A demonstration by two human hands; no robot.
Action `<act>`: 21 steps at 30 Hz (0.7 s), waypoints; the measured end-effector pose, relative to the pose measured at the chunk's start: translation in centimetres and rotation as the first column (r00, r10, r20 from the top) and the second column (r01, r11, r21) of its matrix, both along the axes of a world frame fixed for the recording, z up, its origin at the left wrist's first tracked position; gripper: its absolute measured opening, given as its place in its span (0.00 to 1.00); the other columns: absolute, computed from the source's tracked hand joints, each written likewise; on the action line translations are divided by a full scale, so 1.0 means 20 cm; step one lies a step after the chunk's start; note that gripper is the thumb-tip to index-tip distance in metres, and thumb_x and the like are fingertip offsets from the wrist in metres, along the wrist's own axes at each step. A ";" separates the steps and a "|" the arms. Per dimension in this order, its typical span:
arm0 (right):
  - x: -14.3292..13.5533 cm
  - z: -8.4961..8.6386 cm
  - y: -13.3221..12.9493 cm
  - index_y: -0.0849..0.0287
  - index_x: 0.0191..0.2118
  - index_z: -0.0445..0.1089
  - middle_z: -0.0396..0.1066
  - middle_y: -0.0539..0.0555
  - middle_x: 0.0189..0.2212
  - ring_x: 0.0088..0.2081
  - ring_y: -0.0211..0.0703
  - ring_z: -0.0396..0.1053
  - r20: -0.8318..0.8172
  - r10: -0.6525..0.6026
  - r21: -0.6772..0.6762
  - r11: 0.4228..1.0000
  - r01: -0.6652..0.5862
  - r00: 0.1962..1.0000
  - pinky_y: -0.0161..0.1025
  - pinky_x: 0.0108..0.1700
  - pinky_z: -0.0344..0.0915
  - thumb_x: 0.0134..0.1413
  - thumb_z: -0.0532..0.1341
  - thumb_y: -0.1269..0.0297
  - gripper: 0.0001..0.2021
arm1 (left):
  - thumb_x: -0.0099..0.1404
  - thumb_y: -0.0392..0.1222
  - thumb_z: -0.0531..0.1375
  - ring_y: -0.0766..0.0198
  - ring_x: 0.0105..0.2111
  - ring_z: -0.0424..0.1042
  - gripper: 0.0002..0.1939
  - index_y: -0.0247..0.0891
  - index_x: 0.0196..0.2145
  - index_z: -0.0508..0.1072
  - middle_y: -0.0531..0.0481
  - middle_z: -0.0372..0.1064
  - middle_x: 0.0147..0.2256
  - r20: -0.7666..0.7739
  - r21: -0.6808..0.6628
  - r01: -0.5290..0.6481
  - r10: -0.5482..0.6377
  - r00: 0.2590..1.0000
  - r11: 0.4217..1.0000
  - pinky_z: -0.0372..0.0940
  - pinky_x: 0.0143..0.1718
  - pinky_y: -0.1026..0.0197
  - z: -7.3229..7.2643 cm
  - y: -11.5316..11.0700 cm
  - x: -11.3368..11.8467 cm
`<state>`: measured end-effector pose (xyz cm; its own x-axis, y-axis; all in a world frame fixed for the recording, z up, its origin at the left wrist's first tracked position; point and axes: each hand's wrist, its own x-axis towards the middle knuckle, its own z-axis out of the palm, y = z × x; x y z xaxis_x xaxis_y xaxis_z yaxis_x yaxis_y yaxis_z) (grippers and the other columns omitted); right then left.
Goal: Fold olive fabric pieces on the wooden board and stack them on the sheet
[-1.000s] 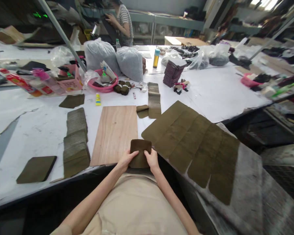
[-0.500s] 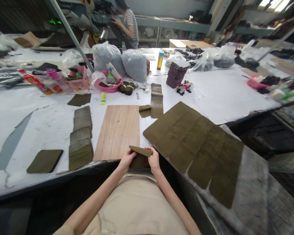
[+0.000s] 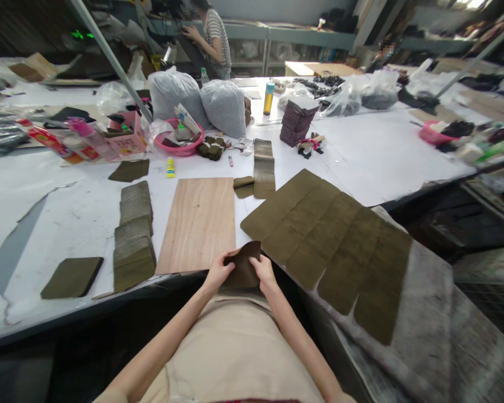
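Between my hands is a dark brown-olive fabric piece (image 3: 244,270), held in front of my apron at the table edge and slightly bent along its top. My left hand (image 3: 219,272) pinches its left side, thumb on the near face. On the right side my right hand (image 3: 264,270) grips it the same way. Just beyond lies a bare wooden board (image 3: 199,224). To the right, several large olive pieces (image 3: 327,240) lie overlapped in a row. Left of the board are fanned stacks of olive pieces (image 3: 133,240) and a neat stack (image 3: 72,277).
A smaller fanned strip of pieces (image 3: 264,170) lies past the board. Further back are a yellow tube (image 3: 170,168), a pink basket (image 3: 180,148), stuffed plastic bags (image 3: 223,106) and a dark purplish stack (image 3: 297,123). A person (image 3: 216,42) works across the table.
The fabric piece was folded over with its top flap toward me; now it is opened out and its dark face shows. My hands stay on its two sides. The view has shifted slightly.
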<state>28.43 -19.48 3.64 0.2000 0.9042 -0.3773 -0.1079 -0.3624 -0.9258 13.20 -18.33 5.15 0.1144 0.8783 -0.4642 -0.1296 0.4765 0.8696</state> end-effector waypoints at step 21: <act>0.16 -0.05 -0.08 0.60 0.36 0.71 0.74 0.54 0.36 0.39 0.45 0.68 -0.066 -0.097 0.016 0.995 0.098 0.993 0.38 0.40 0.65 0.44 0.59 0.61 0.13 | 0.47 0.44 0.68 0.55 0.33 0.76 0.21 0.30 0.37 0.73 0.42 0.77 0.30 0.189 -0.268 0.020 0.033 0.982 0.963 0.69 0.35 0.58 -0.03 -0.05 0.15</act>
